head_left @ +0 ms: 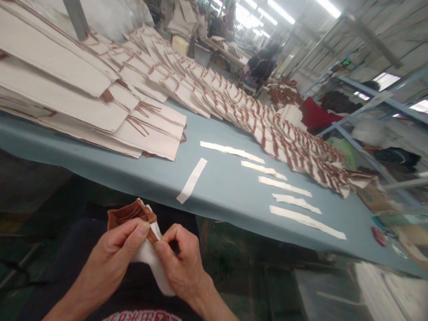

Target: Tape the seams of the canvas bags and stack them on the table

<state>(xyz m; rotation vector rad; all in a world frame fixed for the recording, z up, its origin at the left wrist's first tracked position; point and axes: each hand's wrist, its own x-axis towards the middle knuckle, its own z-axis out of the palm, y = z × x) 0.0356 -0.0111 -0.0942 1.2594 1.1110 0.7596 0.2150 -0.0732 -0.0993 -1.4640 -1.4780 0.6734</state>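
Two hands, one piece of cloth, both pinching tight!
In the head view, the left hand (117, 249) grips the brown-and-white cloth piece (149, 256) between thumb and fingers, the right hand (182, 258) pinching it just beside, on the near side of the blue-green table (227, 187). A lone white strip (192, 180) lies near its edge, pale strips (286, 186) rightward, cream fabric stacks (67, 84) far left.

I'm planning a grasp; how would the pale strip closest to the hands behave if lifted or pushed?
The pale strip looks thin, so probably light. Long and narrow, it would likely droop if lifted by one end. Lying flat on the blue table, it may slide rather than roll.
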